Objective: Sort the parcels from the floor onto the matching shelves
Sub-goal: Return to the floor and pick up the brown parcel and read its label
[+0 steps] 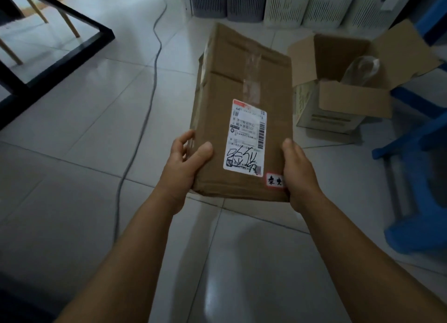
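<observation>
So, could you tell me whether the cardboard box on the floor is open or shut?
Open: the box on the floor has its flaps spread outward, showing something clear inside.

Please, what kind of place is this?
Probably a small parcel sorting or storage room: a labelled cardboard parcel held in both hands, slotted plastic bins lined along the wall, and an open carton on the tiled floor.
</observation>
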A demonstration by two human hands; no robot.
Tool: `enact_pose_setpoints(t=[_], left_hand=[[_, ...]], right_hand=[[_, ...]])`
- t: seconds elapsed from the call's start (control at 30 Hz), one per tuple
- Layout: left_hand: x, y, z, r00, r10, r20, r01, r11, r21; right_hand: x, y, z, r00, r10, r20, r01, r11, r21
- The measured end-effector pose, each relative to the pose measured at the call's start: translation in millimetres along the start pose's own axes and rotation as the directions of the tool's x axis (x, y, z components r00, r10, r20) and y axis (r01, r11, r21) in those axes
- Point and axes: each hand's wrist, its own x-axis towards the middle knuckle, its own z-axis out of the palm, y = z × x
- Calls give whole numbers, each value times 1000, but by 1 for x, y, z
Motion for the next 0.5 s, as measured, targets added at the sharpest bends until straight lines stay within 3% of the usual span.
enact_pose_setpoints(t=[0.23, 0.5], left_hand=[[-53, 70, 3, 983, -124, -135, 122, 992, -18], [-132, 240, 27, 961, -185, -207, 161, 979, -127]], right_hand=[[-51, -60, -13, 990, 116, 79, -116, 993, -6], [-119, -228, -66, 941, 267, 208, -297, 946, 129]])
